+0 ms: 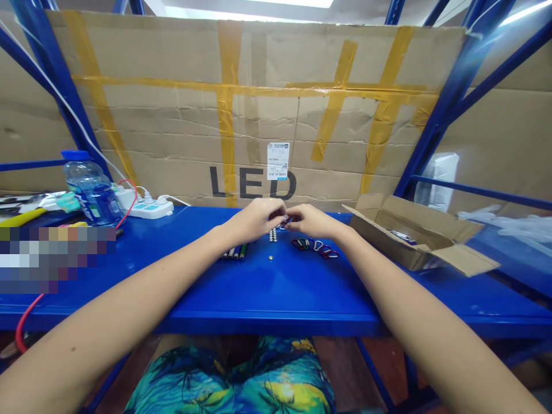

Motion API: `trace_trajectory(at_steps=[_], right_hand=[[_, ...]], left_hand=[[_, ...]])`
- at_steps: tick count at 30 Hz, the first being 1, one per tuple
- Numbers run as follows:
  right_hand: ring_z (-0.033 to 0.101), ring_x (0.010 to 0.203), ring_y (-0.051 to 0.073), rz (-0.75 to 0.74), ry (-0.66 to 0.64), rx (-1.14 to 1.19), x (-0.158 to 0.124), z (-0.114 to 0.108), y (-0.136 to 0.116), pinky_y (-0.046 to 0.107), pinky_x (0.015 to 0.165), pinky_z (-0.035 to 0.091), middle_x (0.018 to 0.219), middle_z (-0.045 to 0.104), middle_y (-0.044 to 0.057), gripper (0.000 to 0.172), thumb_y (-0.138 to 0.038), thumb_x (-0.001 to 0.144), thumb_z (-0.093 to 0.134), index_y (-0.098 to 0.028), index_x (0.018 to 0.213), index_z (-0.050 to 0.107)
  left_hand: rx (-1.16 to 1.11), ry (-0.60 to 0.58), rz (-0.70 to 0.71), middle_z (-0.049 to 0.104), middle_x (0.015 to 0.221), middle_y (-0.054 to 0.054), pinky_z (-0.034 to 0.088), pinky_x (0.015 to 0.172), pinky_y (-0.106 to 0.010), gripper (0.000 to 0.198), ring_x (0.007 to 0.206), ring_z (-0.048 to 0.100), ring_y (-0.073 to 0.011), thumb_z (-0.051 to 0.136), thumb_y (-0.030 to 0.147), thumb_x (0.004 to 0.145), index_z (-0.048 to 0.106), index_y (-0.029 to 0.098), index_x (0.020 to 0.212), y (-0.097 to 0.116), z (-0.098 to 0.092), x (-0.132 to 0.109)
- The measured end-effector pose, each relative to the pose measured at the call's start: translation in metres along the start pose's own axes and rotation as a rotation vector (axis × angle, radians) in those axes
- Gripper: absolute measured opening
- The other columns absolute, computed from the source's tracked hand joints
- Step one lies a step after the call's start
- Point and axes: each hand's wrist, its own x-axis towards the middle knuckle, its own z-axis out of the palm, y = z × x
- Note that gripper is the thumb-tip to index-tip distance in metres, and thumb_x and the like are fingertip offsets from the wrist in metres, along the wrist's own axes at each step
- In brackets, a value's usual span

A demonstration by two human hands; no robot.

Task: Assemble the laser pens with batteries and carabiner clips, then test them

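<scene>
My left hand (257, 217) and my right hand (317, 221) meet over the middle of the blue table, fingertips nearly touching. Both are closed in a pinch around something small that the fingers mostly cover. Just below them are small silver button-like discs (273, 235) in short rows, and one single disc (270, 257) lies nearer the front. Several coloured carabiners (318, 246) form a curved row beneath my right hand. Under my left wrist, several slim dark and coloured tubes (236, 252) lie side by side, partly hidden by the forearm.
An open cardboard box (414, 261) stands at the right with small items inside. At the left are a blue-capped bottle (97, 198) and a white power strip (150, 208) with cables. A large taped cardboard sheet (181, 132) closes off the back of the blue table (276, 299).
</scene>
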Motion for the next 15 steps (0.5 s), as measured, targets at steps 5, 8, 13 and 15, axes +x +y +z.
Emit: trace_trajectory(at_steps=[5,8,13,15], right_hand=[[0.058,0.069,0.015,0.032,-0.022,0.146,0.0,0.001,-0.004,0.027,0.063,0.044,0.076,0.065,0.002,0.01,-0.016,0.077,0.057,-0.016,0.084,0.065],[0.057,0.067,0.014,0.033,-0.014,0.198,0.001,0.002,-0.005,0.027,0.063,0.045,0.073,0.063,0.001,0.008,-0.019,0.078,0.059,-0.016,0.084,0.064],[0.057,0.066,0.014,0.018,-0.01,0.222,0.001,0.003,-0.004,0.027,0.062,0.047,0.07,0.061,0.001,0.007,-0.021,0.079,0.06,-0.016,0.082,0.063],[0.058,0.066,0.014,0.02,-0.004,0.233,0.002,0.005,-0.003,0.027,0.062,0.048,0.07,0.062,0.001,0.006,-0.021,0.078,0.061,-0.016,0.081,0.062]], left_hand=[[0.036,0.126,0.061,0.068,0.085,-0.005,0.046,0.073,-0.028,0.011,0.08,0.06,-0.0143,0.052,0.018,0.09,0.062,0.016,0.09,-0.009,0.007,0.0],[0.009,0.146,0.075,0.068,0.088,-0.005,0.048,0.076,-0.03,0.013,0.083,0.061,-0.0145,0.05,0.018,0.091,0.063,0.017,0.091,-0.01,0.009,0.0],[-0.012,0.161,0.061,0.067,0.087,-0.005,0.049,0.078,-0.03,0.014,0.083,0.061,-0.0143,0.049,0.015,0.09,0.063,0.017,0.09,-0.011,0.011,0.0],[-0.016,0.156,0.056,0.067,0.088,-0.005,0.049,0.078,-0.029,0.014,0.083,0.06,-0.0141,0.049,0.012,0.089,0.062,0.016,0.09,-0.011,0.012,0.0]])
